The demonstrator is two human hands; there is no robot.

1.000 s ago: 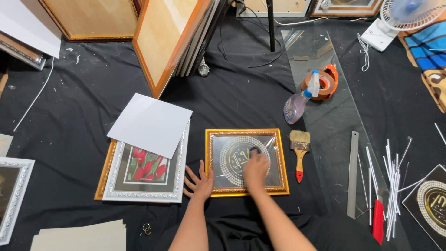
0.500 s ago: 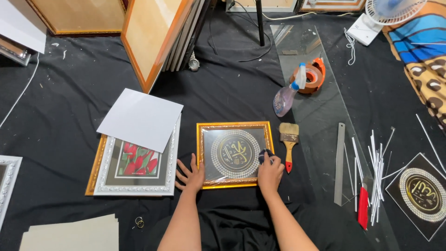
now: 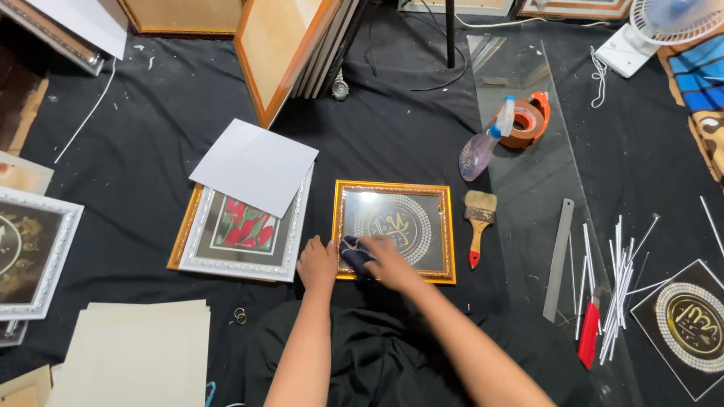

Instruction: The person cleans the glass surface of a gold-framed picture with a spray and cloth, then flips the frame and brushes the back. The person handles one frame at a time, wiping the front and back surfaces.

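A small gold picture frame (image 3: 448, 226) with a dark round ornament under glass lies on the black cloth in front of me. My right hand (image 3: 385, 260) presses a dark blue cloth (image 3: 353, 251) onto the glass near the frame's lower left corner. Flat at the frame's left edge rests my left hand (image 3: 317, 261), fingers spread, steadying it.
A silver-and-gold frame with a red flower picture (image 3: 245, 232) lies left, a white sheet (image 3: 253, 163) on it. A paintbrush (image 3: 477, 224), spray bottle (image 3: 483, 146), orange tape roll (image 3: 528, 120), glass pane (image 3: 543, 181), metal ruler (image 3: 558, 258), red knife (image 3: 589, 338) and white sticks (image 3: 615, 279) lie right.
My right hand has wiped the cloth from the upper middle of the glass to its right side and now to the lower left corner. The left hand stays at the frame's left edge.
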